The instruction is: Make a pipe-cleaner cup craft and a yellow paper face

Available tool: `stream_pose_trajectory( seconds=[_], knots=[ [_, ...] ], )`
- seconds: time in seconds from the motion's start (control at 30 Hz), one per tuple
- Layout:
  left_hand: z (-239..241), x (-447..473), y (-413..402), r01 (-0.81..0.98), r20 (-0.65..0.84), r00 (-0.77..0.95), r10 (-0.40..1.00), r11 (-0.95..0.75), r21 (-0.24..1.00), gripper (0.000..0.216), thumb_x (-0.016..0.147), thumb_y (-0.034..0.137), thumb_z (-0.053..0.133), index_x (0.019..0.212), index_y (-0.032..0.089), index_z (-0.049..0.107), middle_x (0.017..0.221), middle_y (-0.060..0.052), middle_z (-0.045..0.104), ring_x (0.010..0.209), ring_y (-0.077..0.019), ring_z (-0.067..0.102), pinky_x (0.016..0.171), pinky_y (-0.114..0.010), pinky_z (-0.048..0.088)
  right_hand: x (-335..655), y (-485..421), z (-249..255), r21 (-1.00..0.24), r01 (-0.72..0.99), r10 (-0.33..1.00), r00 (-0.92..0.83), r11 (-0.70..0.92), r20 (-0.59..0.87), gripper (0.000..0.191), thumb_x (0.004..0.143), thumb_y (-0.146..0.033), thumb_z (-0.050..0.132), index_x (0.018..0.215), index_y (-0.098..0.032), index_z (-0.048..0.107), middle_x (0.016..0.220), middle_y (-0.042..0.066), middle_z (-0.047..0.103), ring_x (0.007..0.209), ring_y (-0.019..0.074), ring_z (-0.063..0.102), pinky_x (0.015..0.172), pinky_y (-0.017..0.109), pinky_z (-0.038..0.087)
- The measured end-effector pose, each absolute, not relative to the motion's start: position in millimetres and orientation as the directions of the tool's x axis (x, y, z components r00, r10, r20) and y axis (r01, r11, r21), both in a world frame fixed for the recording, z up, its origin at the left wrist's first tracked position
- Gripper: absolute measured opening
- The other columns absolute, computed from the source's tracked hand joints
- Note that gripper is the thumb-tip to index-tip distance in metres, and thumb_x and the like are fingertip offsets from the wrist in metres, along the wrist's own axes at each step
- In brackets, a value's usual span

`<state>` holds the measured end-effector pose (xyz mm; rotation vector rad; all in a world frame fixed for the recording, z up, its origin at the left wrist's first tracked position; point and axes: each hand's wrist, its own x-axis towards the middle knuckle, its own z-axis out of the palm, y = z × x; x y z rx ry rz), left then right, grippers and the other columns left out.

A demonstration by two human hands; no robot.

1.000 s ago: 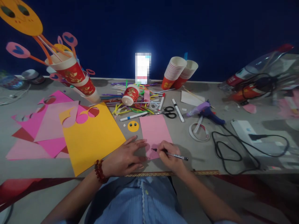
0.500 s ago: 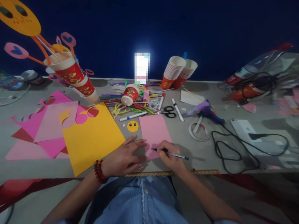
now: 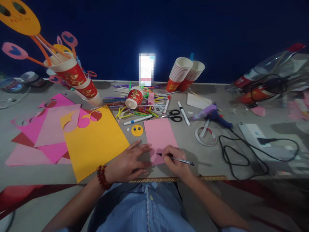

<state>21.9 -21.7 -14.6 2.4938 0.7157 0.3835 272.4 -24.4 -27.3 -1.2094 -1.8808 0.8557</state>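
Observation:
A pink sheet of paper (image 3: 161, 132) lies on the table in front of me. My right hand (image 3: 174, 161) is closed round a black pen (image 3: 184, 160), its tip at the lower part of the sheet. Fingers spread, my left hand (image 3: 129, 161) rests flat at the sheet's left edge; a red bead bracelet is on that wrist. Just above the left hand lies a small yellow paper disc (image 3: 137, 130) with a smiling face. Farther left is a yellow sheet (image 3: 96, 145) with round cut-outs along its top.
Scissors (image 3: 177, 118), a white marker (image 3: 183, 113) and a pile of coloured pipe cleaners (image 3: 135, 113) lie beyond the sheet. On the right are a tape roll (image 3: 205, 143), a glue gun (image 3: 218, 118) and a black cord (image 3: 241, 175). Red paper cups (image 3: 177, 75) stand behind.
Both hands, the pen and the pink sheet look the same as before. Only the camera view has shifted very slightly.

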Motion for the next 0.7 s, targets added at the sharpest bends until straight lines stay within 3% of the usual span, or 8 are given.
stream_pose_trajectory(
  seconds=[0.7],
  knots=[
    [-15.7, 21.4, -21.4, 0.408, 0.128, 0.825, 0.55, -0.738, 0.538, 0.029, 0.092, 0.025, 0.061, 0.12, 0.027, 0.069, 0.153, -0.009, 0.044, 0.146, -0.0279, 0.035, 0.124, -0.053, 0.018, 273.6, -23.9, -30.2, -0.822, 0.448, 0.924, -0.305, 0.352, 0.23, 0.016, 0.079, -0.014, 0.047, 0.065, -0.023, 0.048, 0.057, -0.004, 0.052, 0.051, 0.0121, 0.047, 0.053, 0.024, 0.035]
  ],
)
